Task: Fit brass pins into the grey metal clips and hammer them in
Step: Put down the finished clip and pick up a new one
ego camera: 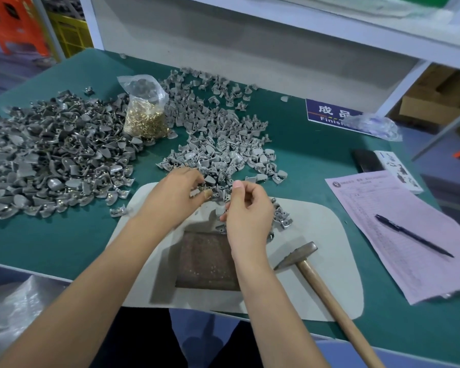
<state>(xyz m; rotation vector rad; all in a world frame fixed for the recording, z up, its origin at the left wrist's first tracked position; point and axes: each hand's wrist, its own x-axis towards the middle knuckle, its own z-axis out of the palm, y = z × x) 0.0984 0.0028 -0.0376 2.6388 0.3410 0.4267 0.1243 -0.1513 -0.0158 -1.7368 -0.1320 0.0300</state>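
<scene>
My left hand [175, 193] reaches into the near edge of a pile of light grey clips [218, 144], its curled fingers holding several small parts. My right hand [246, 205] pinches one grey clip [219, 211] between thumb and fingers, just above the dark metal block [206, 261]. A clear bag of brass pins [146, 112] stands between the two piles. A wooden-handled hammer [311, 274] lies untouched to the right of the block. A larger heap of darker clips [51, 155] covers the left of the table.
The block sits on a pale mat [303, 235] on the green table. Pink paperwork [409, 235] with a black pen [412, 235] lies at the right. A blue sign [329, 112] and crumpled plastic [372, 126] sit behind it, with a white shelf frame [250, 35] beyond.
</scene>
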